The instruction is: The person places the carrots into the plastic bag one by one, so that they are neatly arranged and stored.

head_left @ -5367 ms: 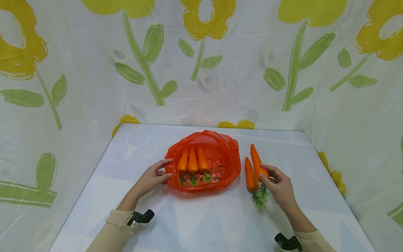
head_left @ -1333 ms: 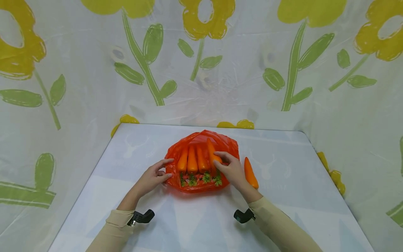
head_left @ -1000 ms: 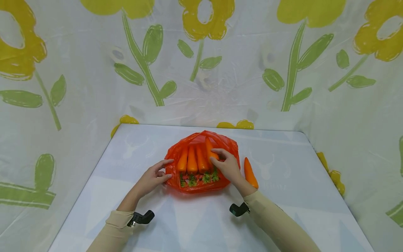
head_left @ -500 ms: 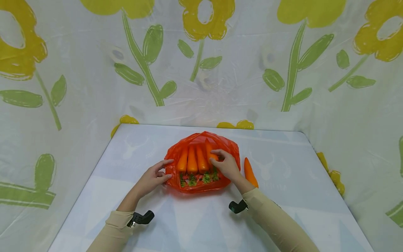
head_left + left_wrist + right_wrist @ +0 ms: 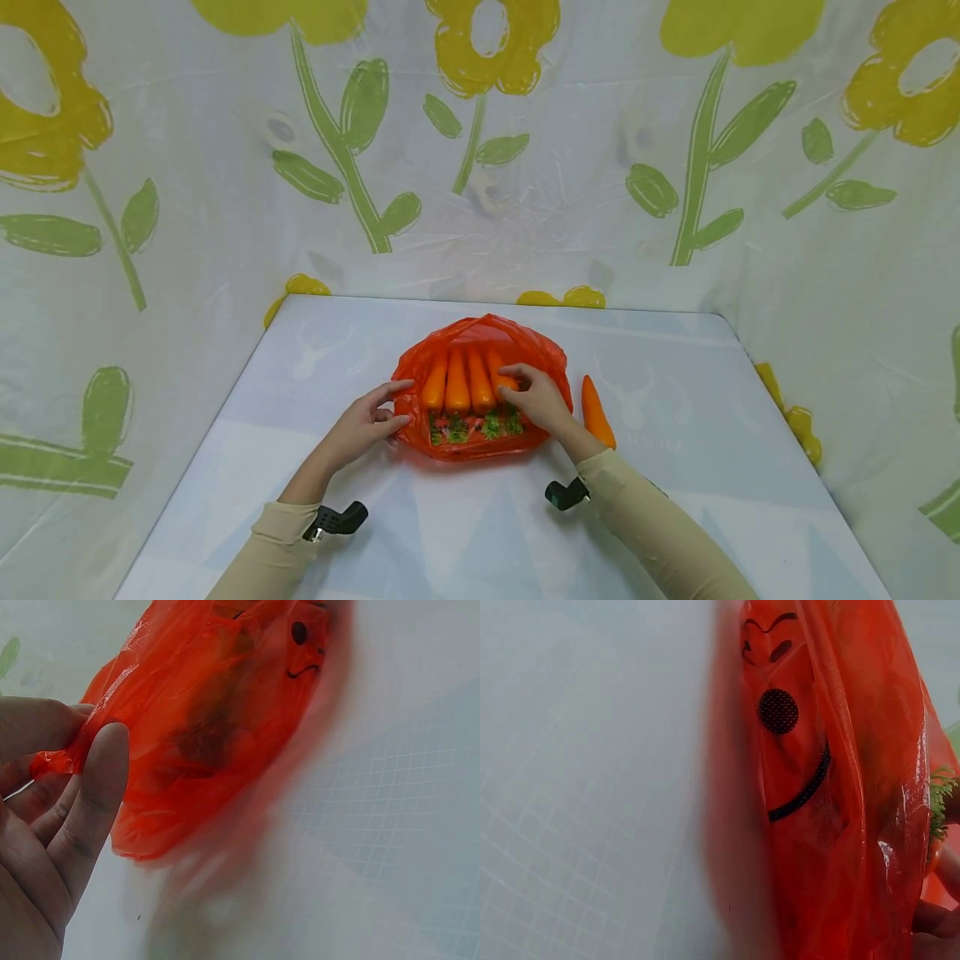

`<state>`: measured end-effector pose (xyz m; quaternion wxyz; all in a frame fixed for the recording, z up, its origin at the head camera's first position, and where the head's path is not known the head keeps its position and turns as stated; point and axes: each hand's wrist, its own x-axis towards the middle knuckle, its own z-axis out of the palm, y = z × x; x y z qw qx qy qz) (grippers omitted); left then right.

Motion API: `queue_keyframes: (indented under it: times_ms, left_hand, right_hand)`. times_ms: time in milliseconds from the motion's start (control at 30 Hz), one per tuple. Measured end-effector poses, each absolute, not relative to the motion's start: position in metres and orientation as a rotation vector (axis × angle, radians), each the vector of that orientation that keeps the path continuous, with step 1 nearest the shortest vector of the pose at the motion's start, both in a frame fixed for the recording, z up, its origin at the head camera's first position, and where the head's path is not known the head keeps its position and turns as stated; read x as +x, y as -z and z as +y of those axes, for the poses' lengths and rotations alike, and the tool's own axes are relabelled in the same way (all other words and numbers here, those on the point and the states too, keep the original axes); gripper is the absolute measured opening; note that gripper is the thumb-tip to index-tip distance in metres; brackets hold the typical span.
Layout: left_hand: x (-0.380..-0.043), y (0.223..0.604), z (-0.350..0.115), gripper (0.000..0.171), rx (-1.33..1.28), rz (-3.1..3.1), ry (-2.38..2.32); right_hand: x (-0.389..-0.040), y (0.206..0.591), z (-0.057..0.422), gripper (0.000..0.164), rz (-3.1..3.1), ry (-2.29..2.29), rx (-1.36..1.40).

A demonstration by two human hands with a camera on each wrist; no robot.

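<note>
In the head view a red plastic bag (image 5: 551, 354) stands with its mouth spread wide on the table. My left hand (image 5: 366, 425) pinches its left rim; the left wrist view has the thumb and fingers of that hand (image 5: 75, 817) on the red film (image 5: 210, 787). Three carrots (image 5: 457, 387) with green tops lie side by side inside. Beside them on the right is another carrot (image 5: 496, 363), which my right hand (image 5: 542, 402) pinches from above, reaching into the bag. The bag wall (image 5: 810, 855) mostly hides that hand in the right wrist view.
One more carrot (image 5: 596, 417) lies on the table right of the bag, its lower end behind the right forearm. The pale table (image 5: 465, 533) has its far edge just beyond the bag, backed by a flower-patterned curtain (image 5: 562, 208).
My right hand has carried a carrot from the table at the right into the bag, then moved it leftward against the others and down. The left hand keeps its place on the rim.
</note>
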<state>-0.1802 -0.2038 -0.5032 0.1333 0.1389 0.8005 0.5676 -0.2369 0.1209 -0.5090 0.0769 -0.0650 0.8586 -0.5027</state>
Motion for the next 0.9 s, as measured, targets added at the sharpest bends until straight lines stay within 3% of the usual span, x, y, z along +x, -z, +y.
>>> queue_keyframes:
  times_ms: [900]
  left_hand:
    - [-0.1805, 0.5063, -0.2054, 0.059, 0.414, 2.277, -1.704]
  right_hand:
    - [-0.2286, 0.5127, 0.1162, 0.040, 2.587, 1.361, -0.186]
